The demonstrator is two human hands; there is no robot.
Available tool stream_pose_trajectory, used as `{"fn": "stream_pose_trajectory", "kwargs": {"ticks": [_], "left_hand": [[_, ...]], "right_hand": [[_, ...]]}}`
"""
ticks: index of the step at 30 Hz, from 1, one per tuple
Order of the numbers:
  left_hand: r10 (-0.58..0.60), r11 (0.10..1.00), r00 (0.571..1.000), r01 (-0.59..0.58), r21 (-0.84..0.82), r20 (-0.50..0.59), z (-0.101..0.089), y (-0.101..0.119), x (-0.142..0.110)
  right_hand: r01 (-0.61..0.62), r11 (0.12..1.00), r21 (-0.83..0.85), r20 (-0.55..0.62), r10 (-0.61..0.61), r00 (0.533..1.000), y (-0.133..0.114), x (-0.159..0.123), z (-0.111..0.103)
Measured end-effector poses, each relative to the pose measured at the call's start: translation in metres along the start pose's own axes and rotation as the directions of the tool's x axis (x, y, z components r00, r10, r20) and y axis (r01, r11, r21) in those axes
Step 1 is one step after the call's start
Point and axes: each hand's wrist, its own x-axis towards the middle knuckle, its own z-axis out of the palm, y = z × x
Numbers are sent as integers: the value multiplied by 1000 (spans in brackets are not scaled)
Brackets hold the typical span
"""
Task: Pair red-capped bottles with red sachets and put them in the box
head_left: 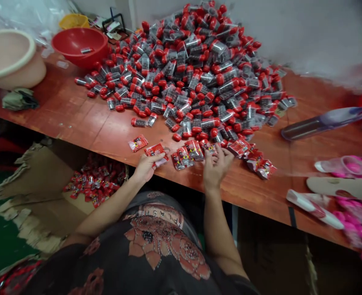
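Observation:
My left hand (146, 167) pinches a small red printed sachet (154, 150) between thumb and fingers, just above the table's front edge. To the right, my right hand (215, 169) has its fingertips closed at the edge of another red sachet (208, 146), partly hidden by those fingers. Between the hands lie a few more red and clear sachets (182, 157) in a row. One loose sachet (138, 143) rests left of my left hand, and several sachets (253, 156) overlap in a row right of my right hand.
A big heap of clear tubes with red caps (187, 78) covers the table's back. Red bowl (79, 53) and cream tub (12, 61) stand left. Below, a cardboard box (42, 196) holds sachets. At right lie a long pouch (325, 123), scissors-like white-red item (314, 209) and pink pieces (357, 217).

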Motion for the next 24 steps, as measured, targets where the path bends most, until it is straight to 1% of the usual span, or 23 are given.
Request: {"fn": "stream_pose_trajectory", "kwargs": {"ticks": [1, 2, 3, 4, 5, 6, 7, 9, 13, 14, 16, 18, 19, 20, 21, 22, 23, 24], "left_hand": [[0, 1000, 1000, 0, -10, -10, 0, 0, 0], [2, 1000, 1000, -3, -21, -19, 0, -1, 0], [11, 999, 1000, -12, -32, -29, 0, -2, 1], [25, 999, 999, -27, -41, -42, -1, -2, 1], [44, 998, 997, -47, -48, -56, -2, -3, 2], [62, 997, 996, -66, -51, -70, -4, -2, 3], [77, 995, 994, -81, -52, -84, -6, -2, 4], [86, 994, 990, -92, -60, -109, -11, 1, 5], [80, 994, 988, -88, -58, -132, -20, 9, 6], [91, 995, 987, -97, -38, -135, -22, 10, 6], [127, 992, 980, -128, 7, -152, -25, 12, 8], [161, 987, 970, -160, 19, -182, -28, 14, 10], [165, 986, 966, -167, 11, -199, -29, 15, 12], [161, 986, 963, -166, -3, -214, -31, 16, 13], [149, 987, 963, -157, -20, -227, -32, 17, 14], [130, 989, 963, -143, -40, -237, -34, 19, 14], [105, 990, 964, -124, -64, -246, -35, 21, 15], [74, 990, 965, -100, -94, -253, -36, 24, 15]], "right_hand": [[17, 999, 38, 33, -18, 999, -10, -4, 6], [16, 994, 105, 110, -28, 994, -22, -10, 14], [5, 983, 183, 229, -47, 972, -33, -16, 23], [-27, 967, 255, 354, -67, 933, -43, -22, 33], [-70, 947, 313, 447, -82, 891, -52, -28, 43], [-107, 931, 350, 507, -92, 857, -58, -33, 52], [-134, 919, 372, 540, -97, 836, -62, -36, 59], [-132, 918, 373, 562, -110, 820, -65, -37, 70], [2, 951, 310, 603, -199, 773, -65, -25, 76], [42, 953, 299, 615, -226, 755, -66, -21, 77], [110, 952, 285, 656, -277, 702, -67, -10, 77], [211, 948, 237, 690, -318, 651, -67, 4, 79], [292, 939, 180, 693, -331, 640, -67, 12, 79], [390, 917, 87, 679, -341, 650, -65, 21, 80], [493, 869, -35, 658, -352, 666, -63, 30, 81], [568, 804, -177, 633, -349, 691, -60, 39, 82], [612, 733, -297, 623, -337, 706, -58, 47, 84], [638, 667, -385, 629, -317, 710, -55, 53, 85]]}}
